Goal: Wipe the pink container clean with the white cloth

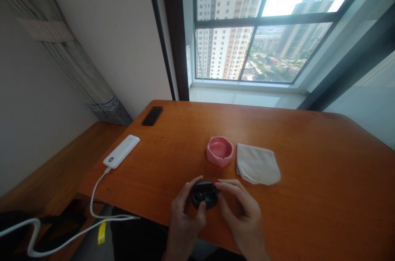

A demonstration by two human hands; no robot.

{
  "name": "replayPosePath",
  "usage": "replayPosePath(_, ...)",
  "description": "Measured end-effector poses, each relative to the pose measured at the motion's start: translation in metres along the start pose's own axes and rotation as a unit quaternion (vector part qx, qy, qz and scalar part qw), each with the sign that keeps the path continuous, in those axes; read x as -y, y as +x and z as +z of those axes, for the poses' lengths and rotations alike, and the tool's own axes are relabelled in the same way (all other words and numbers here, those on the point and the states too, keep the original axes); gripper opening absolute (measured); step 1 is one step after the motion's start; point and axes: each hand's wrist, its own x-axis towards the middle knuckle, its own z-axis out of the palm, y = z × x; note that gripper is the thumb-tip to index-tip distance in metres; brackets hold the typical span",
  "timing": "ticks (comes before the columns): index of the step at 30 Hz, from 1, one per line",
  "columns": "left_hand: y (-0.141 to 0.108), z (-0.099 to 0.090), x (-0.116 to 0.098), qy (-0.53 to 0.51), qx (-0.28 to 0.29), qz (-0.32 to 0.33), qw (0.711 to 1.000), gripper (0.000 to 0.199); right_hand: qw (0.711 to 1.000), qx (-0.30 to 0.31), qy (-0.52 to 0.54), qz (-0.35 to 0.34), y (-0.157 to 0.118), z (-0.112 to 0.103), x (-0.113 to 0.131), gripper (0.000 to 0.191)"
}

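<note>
Just ahead of my hands, a pink ashtray (219,151) and a white cloth (257,164) lie on the orange wooden table (308,162). My left hand (185,220) and right hand (243,211) pinch the glossy black earbud case (205,195) between them, just above the table edge.

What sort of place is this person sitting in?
Probably a room high up in an apartment block, perhaps a home or small office: the window looks out on tower blocks, and an orange wooden table holds a pink ashtray and a white power bank.
</note>
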Motion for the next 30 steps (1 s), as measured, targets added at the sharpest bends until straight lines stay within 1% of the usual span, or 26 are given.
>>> replayPosePath(4,0.003,-0.005,0.001,-0.011,0.008,-0.012,1.000,0.047,0.997,0.074,0.000,-0.014,0.009,-0.007,0.001,0.018)
replayPosePath(7,0.003,-0.008,0.002,-0.020,0.020,-0.020,0.999,0.046,0.994,0.106,0.005,-0.004,0.011,-0.010,0.001,0.020)
replayPosePath(10,0.002,-0.009,-0.001,-0.033,0.047,-0.019,0.998,0.043,0.992,0.124,-0.005,0.009,0.007,-0.011,-0.001,0.021)
replayPosePath(12,0.006,-0.012,-0.006,-0.027,0.053,-0.020,0.998,0.038,0.991,0.128,-0.024,0.015,0.002,-0.015,-0.003,0.023)
replayPosePath(14,0.019,-0.020,-0.011,-0.002,0.038,-0.027,0.999,0.035,0.994,0.095,-0.041,0.026,-0.001,-0.026,-0.004,0.028)
replayPosePath(16,0.046,-0.040,-0.014,0.029,0.006,-0.027,0.999,0.042,0.997,0.023,-0.055,0.048,0.002,-0.045,-0.006,0.033)
replayPosePath(18,0.089,-0.073,-0.013,0.061,-0.078,0.000,0.995,0.053,0.992,-0.030,-0.101,0.065,0.013,-0.073,-0.011,0.030)
replayPosePath(19,0.115,-0.093,-0.011,0.095,-0.129,0.030,0.987,0.056,0.988,-0.041,-0.131,0.069,0.022,-0.089,-0.015,0.031)
replayPosePath(20,0.142,-0.115,-0.009,0.142,-0.169,0.053,0.974,0.056,0.983,-0.030,-0.162,0.075,0.031,-0.105,-0.021,0.033)
replayPosePath(21,0.169,-0.136,-0.006,0.206,-0.201,0.054,0.956,0.053,0.978,-0.016,-0.197,0.072,0.042,-0.121,-0.028,0.036)
replayPosePath(22,0.195,-0.157,-0.003,0.282,-0.215,0.021,0.935,0.048,0.970,0.005,-0.233,0.067,0.054,-0.137,-0.037,0.040)
replayPosePath(23,0.218,-0.175,0.000,0.358,-0.212,-0.035,0.908,0.043,0.960,0.028,-0.274,0.059,0.065,-0.151,-0.047,0.042)
replayPosePath(24,0.239,-0.190,0.003,0.383,-0.214,-0.065,0.896,0.040,0.946,0.040,-0.317,0.046,0.076,-0.163,-0.057,0.045)
replayPosePath(26,0.270,-0.208,0.008,0.404,-0.205,-0.096,0.886,0.034,0.922,0.077,-0.379,0.016,0.096,-0.181,-0.077,0.052)
replayPosePath(28,0.288,-0.214,0.013,0.422,-0.183,-0.122,0.880,0.024,0.904,0.128,-0.406,0.029,0.112,-0.189,-0.095,0.061)
replayPosePath(30,0.296,-0.214,0.018,0.439,-0.166,-0.141,0.872,0.016,0.884,0.177,-0.428,0.067,0.124,-0.190,-0.106,0.069)
